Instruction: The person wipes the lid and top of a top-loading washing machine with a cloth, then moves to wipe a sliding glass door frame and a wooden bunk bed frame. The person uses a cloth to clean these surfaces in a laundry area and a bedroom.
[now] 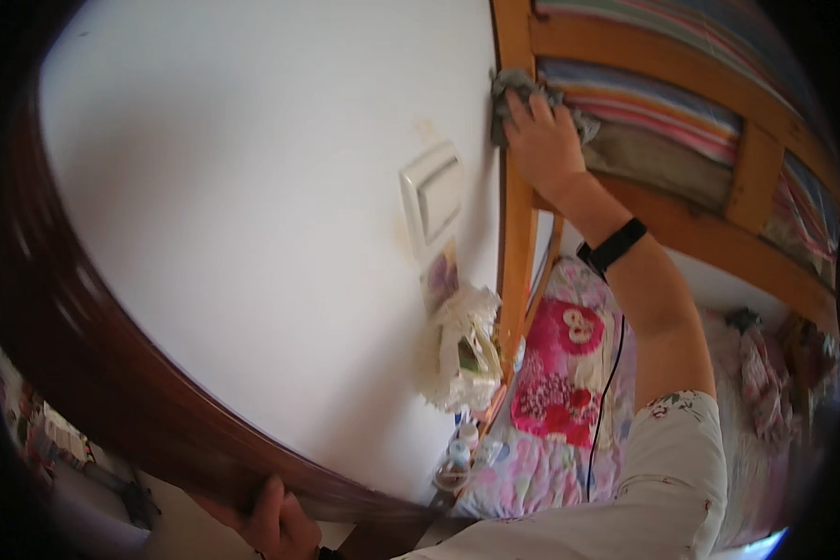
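Note:
My right hand (544,143) presses a crumpled grey cloth (514,105) against the upright wooden post (516,259) of a bunk bed, beside the white wall. Its fingers are spread over the cloth, and a black wristband (612,245) is on that wrist. Low in the view, my left hand (276,521) is at the lower edge of a dark, glossy wooden door frame (182,413); the fingers are bent, and whether they grip it is unclear. Left of the post, a white wall switch (435,196) sits on the wall, with yellowish marks around it.
A white plastic bag (465,350) hangs below the switch. Striped bedding (658,115) lies behind the upper bunk's wooden rail (644,49). Beneath are a lower bed with a pink patterned cloth (560,371), a black cable (607,406) and small bottles (460,451) near the wall.

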`<state>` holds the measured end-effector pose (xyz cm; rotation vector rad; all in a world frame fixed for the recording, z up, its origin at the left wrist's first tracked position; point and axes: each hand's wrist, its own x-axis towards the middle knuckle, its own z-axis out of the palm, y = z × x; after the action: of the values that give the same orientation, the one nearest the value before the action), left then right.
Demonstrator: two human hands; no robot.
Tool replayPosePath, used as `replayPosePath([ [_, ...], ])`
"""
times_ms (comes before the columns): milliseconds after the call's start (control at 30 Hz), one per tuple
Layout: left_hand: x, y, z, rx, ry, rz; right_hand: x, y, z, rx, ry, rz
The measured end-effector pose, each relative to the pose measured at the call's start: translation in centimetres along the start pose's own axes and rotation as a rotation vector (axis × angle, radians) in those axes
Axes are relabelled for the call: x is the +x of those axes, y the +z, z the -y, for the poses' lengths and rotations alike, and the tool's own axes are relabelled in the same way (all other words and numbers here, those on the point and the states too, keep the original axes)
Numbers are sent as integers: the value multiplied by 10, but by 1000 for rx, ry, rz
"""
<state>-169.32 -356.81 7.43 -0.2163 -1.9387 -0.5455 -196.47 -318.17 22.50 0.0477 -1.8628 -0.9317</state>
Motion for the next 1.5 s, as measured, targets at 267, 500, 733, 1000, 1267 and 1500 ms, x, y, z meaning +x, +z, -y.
replayPosePath([
  [267,8,-3,8,31,132,-43,-147,10,84,256,-199,267],
  [500,20,5,8,-9,354,-105,-266,43,159,383,-318,373],
  [733,22,3,6,-52,304,-61,-284,2,178,708,41,858],
  [1000,17,3,10,-55,262,-68,-205,-37,61,769,670,-237],
  [1267,15,6,17,-99,244,-46,-130,-27,-22,321,229,-133],
  [1500,18,4,17,-60,267,-80,-218,-21,-102,162,274,-249],
])
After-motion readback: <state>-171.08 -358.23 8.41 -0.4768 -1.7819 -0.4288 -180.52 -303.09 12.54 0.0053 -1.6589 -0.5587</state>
